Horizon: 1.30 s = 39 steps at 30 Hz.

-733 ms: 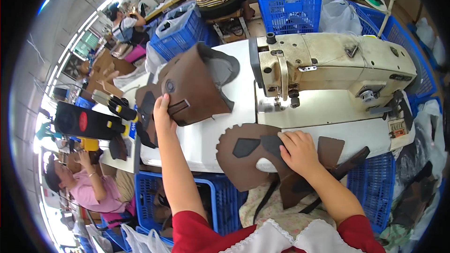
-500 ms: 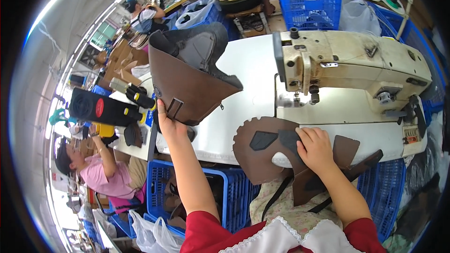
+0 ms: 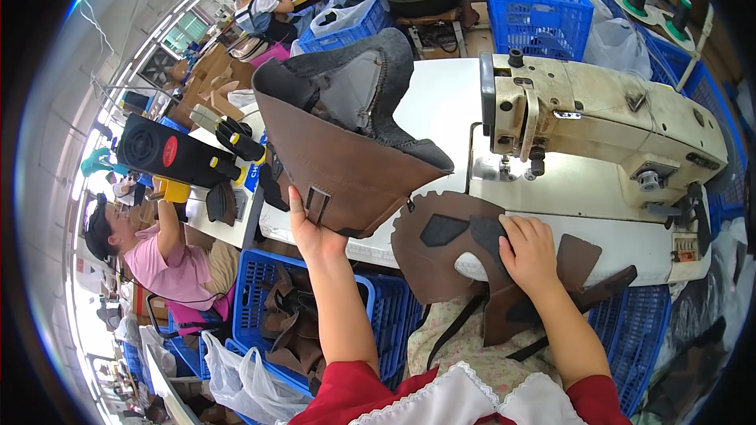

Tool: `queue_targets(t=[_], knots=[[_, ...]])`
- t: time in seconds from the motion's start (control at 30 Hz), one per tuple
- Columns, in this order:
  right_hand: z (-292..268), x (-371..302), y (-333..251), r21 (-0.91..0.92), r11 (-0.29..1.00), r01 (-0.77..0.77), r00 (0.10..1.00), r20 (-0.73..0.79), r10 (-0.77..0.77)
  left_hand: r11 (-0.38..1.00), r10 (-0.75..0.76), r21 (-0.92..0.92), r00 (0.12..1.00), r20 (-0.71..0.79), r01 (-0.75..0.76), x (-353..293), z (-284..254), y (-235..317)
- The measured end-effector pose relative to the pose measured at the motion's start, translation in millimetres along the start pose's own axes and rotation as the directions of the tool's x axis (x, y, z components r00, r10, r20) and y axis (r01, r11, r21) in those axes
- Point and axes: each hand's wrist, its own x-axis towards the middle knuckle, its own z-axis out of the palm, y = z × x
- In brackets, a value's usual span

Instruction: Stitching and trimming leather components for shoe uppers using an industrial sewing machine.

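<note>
Head cam: L hand [image 3: 321, 241] pinches brown upper [image 3: 346, 165] at its near edge, up over table [image 3: 445, 98], left of sewing m/c [image 3: 606, 106]. R hand [image 3: 531, 256] rests w/ fingers close tog. on flat pc. [image 3: 429, 266] at table's near edge.

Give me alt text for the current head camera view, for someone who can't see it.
A person's left hand holds up a stitched brown piece with a dark lining, left of a cream sewing machine, while the right hand rests on a flat brown cutout overlapping the near edge of a white table. Blue crates stand nearby; other people sit beyond.
</note>
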Motion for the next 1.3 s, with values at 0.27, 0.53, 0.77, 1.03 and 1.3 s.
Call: queue_targets(t=[0.27,0.53,0.77,1.03,1.3], knots=[[-2,1,0,0.006,1.000,0.002,1.000,0.003,-0.002,1.000,0.006,0.000,1.000,0.027,-0.006,-4,-1,-1],[-3,1,0,0.029,0.999,-0.013,1.000,0.015,0.013,0.997,0.022,0.079,1.000,-0.003,-0.021,6,3,1],[0,-2,3,0.030,0.999,-0.026,1.000,0.000,0.026,0.856,0.071,0.514,0.997,-0.003,-0.059,77,-14,-2],[0,-3,5,0.018,1.000,0.005,1.000,-0.020,-0.005,0.447,0.194,0.890,0.981,0.004,-0.092,102,-28,-8],[2,-5,5,0.020,1.000,0.006,1.000,0.002,-0.006,0.037,0.395,0.935,0.864,0.311,-0.353,80,-22,-7]])
